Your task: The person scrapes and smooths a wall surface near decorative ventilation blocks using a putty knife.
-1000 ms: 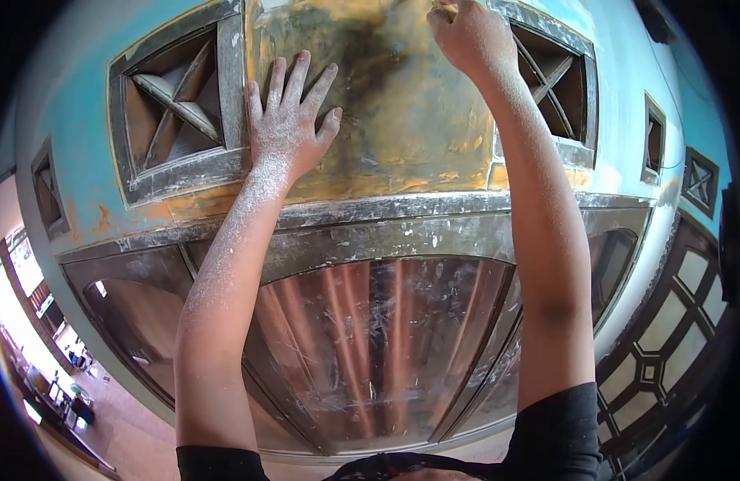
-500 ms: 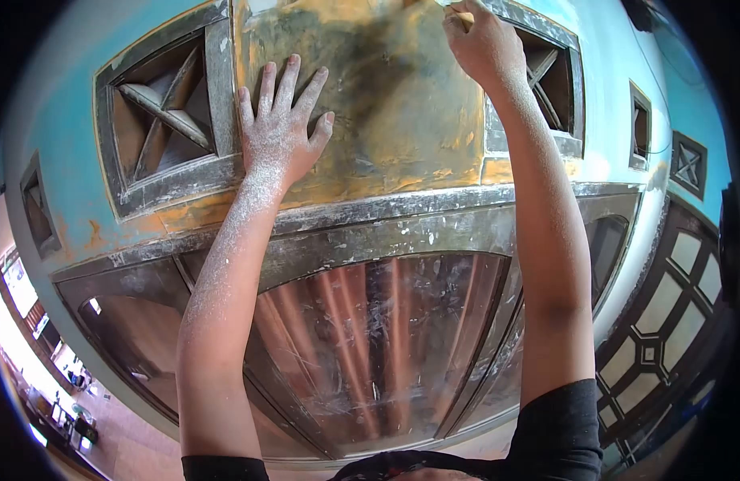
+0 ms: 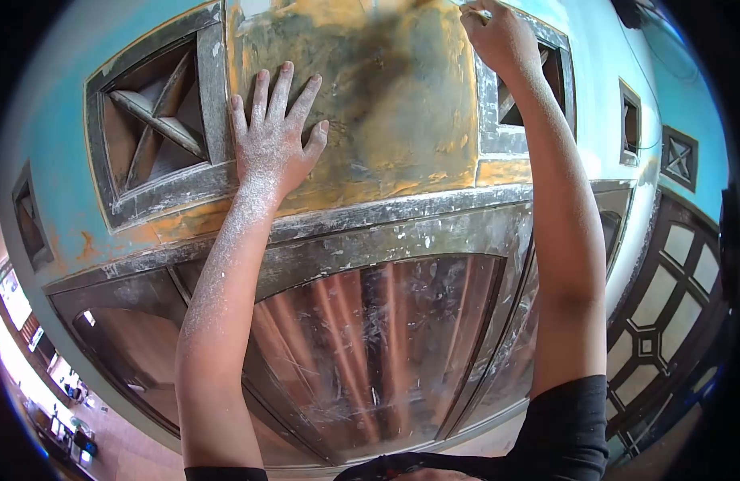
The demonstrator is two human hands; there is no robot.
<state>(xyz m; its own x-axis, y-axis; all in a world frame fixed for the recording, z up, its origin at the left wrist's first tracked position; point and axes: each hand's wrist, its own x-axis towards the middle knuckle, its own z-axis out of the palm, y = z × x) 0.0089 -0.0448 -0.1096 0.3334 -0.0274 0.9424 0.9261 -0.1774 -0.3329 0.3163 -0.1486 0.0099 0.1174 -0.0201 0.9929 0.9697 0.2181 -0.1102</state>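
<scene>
My left hand (image 3: 272, 148) lies flat on the wall, fingers spread, on a patch (image 3: 370, 104) of stripped, yellow-brown and grey surface. White dust covers it and the forearm. My right hand (image 3: 504, 38) is closed in a fist high up, at the patch's right edge near the right-hand vent frame (image 3: 488, 120). It grips what looks like a scraper with a pale wooden handle; the tool is almost wholly hidden by the fingers and the top edge of the view.
A dark wooden vent (image 3: 157, 116) with crossed slats is left of the patch. Below runs a worn, paint-flecked wooden beam (image 3: 370, 212) above a glass pane (image 3: 378, 345) with reddish curtains behind. A panelled door (image 3: 654, 297) stands at right.
My right hand has shifted slightly right and down, and the tool's handle shows less. The left hand stays flat on the wall; the whole view has moved a little.
</scene>
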